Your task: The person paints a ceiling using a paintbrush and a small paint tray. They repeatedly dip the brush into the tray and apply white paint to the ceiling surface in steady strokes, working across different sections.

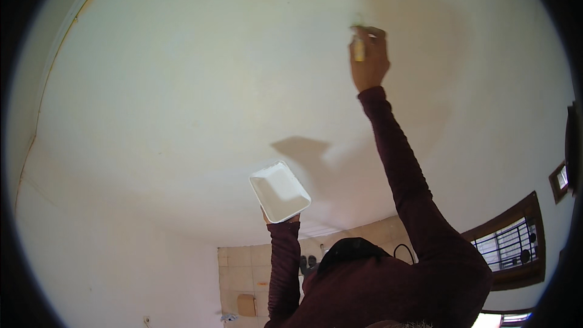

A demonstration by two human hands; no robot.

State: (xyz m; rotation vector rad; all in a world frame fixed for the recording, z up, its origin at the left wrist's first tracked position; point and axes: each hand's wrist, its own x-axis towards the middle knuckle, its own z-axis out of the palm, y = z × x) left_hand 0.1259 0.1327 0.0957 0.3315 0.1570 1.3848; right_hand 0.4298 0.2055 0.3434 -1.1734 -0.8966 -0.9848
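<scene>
My right arm, in a dark maroon sleeve, reaches up high against a pale wall (200, 79). At its end my right hand (371, 64) is closed round a small tool with a yellow handle (359, 50). The tool's upper end is blurred close to the wall, so its kind and whether it touches cannot be told. Lower and to the left, my left hand (266, 216) holds up a white rectangular tray (280, 189) from below, its inside facing up. Most of the left fingers are hidden behind the tray. Whitish smears mark the tray's rim.
Beige floor tiles (240, 258) lie below, with a pair of dark shoes (308, 262) and a tan square piece (247, 305) on them. A barred window (507, 246) in a brown frame is at the lower right. A wall corner edge (51, 64) runs along the left.
</scene>
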